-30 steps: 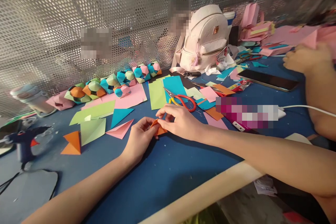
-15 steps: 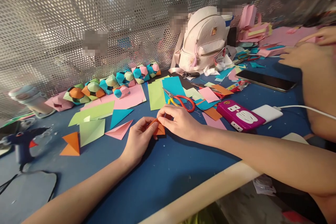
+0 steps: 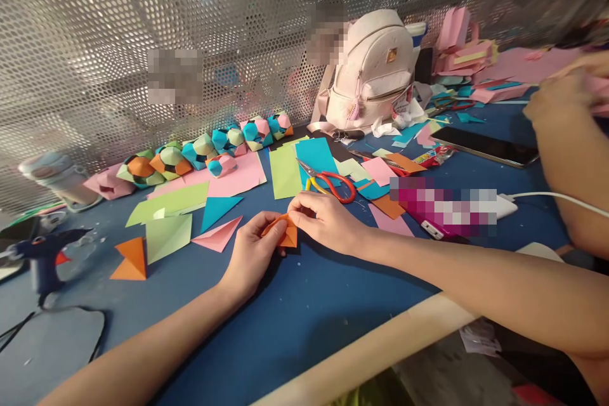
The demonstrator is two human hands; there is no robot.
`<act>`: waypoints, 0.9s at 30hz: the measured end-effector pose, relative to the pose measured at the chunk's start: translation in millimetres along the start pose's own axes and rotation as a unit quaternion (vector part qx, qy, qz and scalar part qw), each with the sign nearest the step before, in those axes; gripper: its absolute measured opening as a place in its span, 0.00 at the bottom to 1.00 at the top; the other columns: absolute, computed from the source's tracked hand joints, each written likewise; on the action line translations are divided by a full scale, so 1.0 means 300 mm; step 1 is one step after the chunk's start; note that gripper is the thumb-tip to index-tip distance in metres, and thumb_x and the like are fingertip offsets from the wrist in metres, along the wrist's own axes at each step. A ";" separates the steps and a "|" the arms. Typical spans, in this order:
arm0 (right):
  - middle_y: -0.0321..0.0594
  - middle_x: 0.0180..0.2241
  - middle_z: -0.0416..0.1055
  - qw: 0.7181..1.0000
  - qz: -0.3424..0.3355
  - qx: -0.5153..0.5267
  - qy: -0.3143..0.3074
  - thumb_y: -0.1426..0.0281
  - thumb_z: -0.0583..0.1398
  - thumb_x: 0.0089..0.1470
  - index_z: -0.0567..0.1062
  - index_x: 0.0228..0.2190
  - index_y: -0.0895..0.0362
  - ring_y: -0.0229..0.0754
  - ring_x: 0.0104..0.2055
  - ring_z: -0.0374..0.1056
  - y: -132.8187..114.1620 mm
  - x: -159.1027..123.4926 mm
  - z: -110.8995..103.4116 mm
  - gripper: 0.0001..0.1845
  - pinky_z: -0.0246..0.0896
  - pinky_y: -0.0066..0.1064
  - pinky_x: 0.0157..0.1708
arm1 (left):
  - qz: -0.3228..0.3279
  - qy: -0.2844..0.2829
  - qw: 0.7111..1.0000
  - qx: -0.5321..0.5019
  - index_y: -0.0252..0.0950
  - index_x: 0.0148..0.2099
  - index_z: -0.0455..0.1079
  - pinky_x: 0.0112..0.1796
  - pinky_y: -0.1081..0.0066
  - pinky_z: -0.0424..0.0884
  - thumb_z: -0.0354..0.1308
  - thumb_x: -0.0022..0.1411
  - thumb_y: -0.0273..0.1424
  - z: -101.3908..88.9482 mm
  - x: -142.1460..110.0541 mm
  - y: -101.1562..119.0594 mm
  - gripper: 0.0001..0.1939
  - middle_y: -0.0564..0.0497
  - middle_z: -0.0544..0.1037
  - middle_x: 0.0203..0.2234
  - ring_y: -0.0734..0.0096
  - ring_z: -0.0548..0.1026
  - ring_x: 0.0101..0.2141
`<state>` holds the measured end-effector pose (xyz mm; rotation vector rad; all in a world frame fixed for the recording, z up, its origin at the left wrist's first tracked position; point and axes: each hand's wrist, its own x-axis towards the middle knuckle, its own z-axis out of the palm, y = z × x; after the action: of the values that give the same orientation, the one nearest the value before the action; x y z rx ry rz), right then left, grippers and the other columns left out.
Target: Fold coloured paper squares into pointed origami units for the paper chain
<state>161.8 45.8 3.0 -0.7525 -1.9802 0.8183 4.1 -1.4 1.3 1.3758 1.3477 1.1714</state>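
A small piece of folded orange paper (image 3: 288,238) is pinched between both hands, just above the blue table (image 3: 295,311). My left hand (image 3: 254,246) grips its left part between thumb and fingers. At its upper right edge, the thumb and fingertips of my right hand (image 3: 326,219) are closed on the same paper. Left of the hands lie a folded pink paper (image 3: 219,235), a blue paper triangle (image 3: 219,210), a creased light green sheet (image 3: 169,236) and another folded orange piece (image 3: 130,259). Behind my right hand rest red-and-yellow-handled scissors (image 3: 335,184).
Folded paper balls (image 3: 202,151) line the mesh wall (image 3: 214,32). A white backpack (image 3: 375,76) stands at the back, a phone (image 3: 485,146) to its right. A hot glue gun (image 3: 45,260) stands at left. Another person's hand (image 3: 559,98) is at the far right with pink paper.
Both hands stay close together while the orange paper turns slightly and shows more of its face. The other person's hand at the right has shifted around the pink paper.
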 end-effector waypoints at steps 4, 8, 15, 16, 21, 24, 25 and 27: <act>0.35 0.27 0.68 0.999 0.043 0.015 -0.011 0.73 0.55 0.54 0.68 0.25 0.58 0.34 0.27 0.61 -0.007 0.001 -0.002 0.06 0.56 0.27 0.30 | 0.000 0.006 1.000 -0.021 0.34 0.35 0.70 0.25 0.74 0.69 0.60 0.57 0.41 -0.004 0.001 -0.007 0.14 0.55 0.73 0.24 0.76 0.71 0.21; 0.34 0.24 0.67 0.998 0.053 0.023 -0.013 0.74 0.55 0.53 0.66 0.23 0.57 0.34 0.26 0.62 -0.001 0.000 0.005 0.07 0.56 0.27 0.27 | -0.002 -0.005 1.000 -0.031 0.34 0.36 0.71 0.25 0.73 0.70 0.61 0.56 0.40 -0.003 0.001 -0.005 0.13 0.54 0.75 0.25 0.75 0.72 0.21; 0.34 0.22 0.68 0.998 0.054 0.012 -0.014 0.75 0.56 0.52 0.66 0.22 0.57 0.34 0.25 0.63 0.005 -0.003 0.013 0.08 0.57 0.26 0.26 | -0.013 0.006 0.999 -0.031 0.33 0.36 0.73 0.25 0.71 0.71 0.60 0.56 0.44 0.001 -0.002 0.006 0.17 0.52 0.77 0.26 0.72 0.73 0.21; 0.34 0.22 0.68 0.998 0.055 0.011 -0.014 0.75 0.56 0.52 0.66 0.22 0.57 0.34 0.25 0.63 0.004 -0.004 0.014 0.08 0.57 0.26 0.26 | -0.013 0.011 0.999 -0.027 0.33 0.36 0.73 0.25 0.71 0.71 0.60 0.56 0.44 0.001 -0.003 0.008 0.17 0.52 0.77 0.25 0.72 0.73 0.20; 0.32 0.21 0.66 0.998 0.055 0.004 -0.018 0.76 0.56 0.51 0.65 0.22 0.57 0.33 0.24 0.61 -0.002 -0.008 0.017 0.08 0.55 0.25 0.25 | -0.012 0.026 0.999 -0.022 0.33 0.33 0.73 0.23 0.72 0.72 0.61 0.55 0.44 0.000 -0.005 0.009 0.17 0.52 0.76 0.23 0.71 0.73 0.21; 0.31 0.20 0.64 0.999 0.041 -0.005 -0.015 0.77 0.57 0.50 0.64 0.21 0.57 0.33 0.23 0.60 -0.004 -0.010 0.017 0.09 0.54 0.25 0.25 | -0.011 0.026 0.999 -0.018 0.33 0.33 0.73 0.23 0.72 0.72 0.62 0.54 0.44 -0.003 -0.006 0.006 0.17 0.52 0.76 0.23 0.71 0.73 0.22; 0.31 0.20 0.64 0.999 0.036 -0.009 -0.013 0.77 0.57 0.50 0.64 0.21 0.57 0.32 0.23 0.59 -0.005 -0.010 0.017 0.10 0.54 0.25 0.25 | -0.010 0.025 0.999 -0.017 0.33 0.32 0.73 0.23 0.73 0.72 0.62 0.54 0.44 -0.003 -0.006 0.005 0.17 0.52 0.76 0.23 0.71 0.73 0.22; 0.31 0.19 0.63 0.999 0.031 -0.016 -0.012 0.77 0.57 0.50 0.63 0.20 0.57 0.32 0.23 0.58 -0.005 -0.010 0.018 0.10 0.53 0.25 0.25 | -0.006 0.027 1.000 -0.014 0.33 0.32 0.73 0.23 0.73 0.72 0.62 0.54 0.44 -0.004 -0.007 0.004 0.17 0.52 0.75 0.22 0.72 0.73 0.22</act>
<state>158.1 41.4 0.3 -0.8302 -2.0025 0.8381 3.2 -3.6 2.6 1.3231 1.3703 1.2243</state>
